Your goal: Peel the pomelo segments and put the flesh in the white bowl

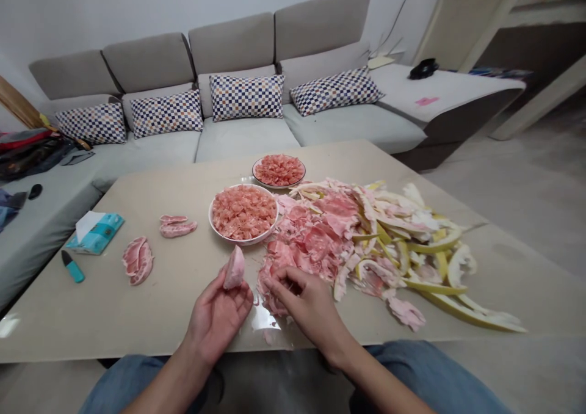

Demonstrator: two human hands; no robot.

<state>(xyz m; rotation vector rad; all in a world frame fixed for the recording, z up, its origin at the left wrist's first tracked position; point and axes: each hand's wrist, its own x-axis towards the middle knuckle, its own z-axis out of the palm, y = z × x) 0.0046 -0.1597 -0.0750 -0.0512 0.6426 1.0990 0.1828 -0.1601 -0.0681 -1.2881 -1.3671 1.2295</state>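
Note:
A pale pink pomelo segment (235,268) stands upright in my left hand (220,313), held between thumb and fingers above the table's near edge. My right hand (307,301) is close by on the right, fingers curled together at the front of a heap of pink pomelo membranes (311,237). Whatever its fingertips pinch is too small or hidden to make out. Beyond both hands sits a white bowl (245,214) full of peeled pink pomelo flesh. A dark-rimmed plate (279,171) behind it carries more flesh.
Thick yellow-white peels (439,261) spread over the table's right side. On the left lie pomelo pieces (137,260) with membranes on, a tissue pack (98,234) and a knife with a teal part (73,268). A grey sofa (242,138) with checkered cushions stands behind the table (183,316).

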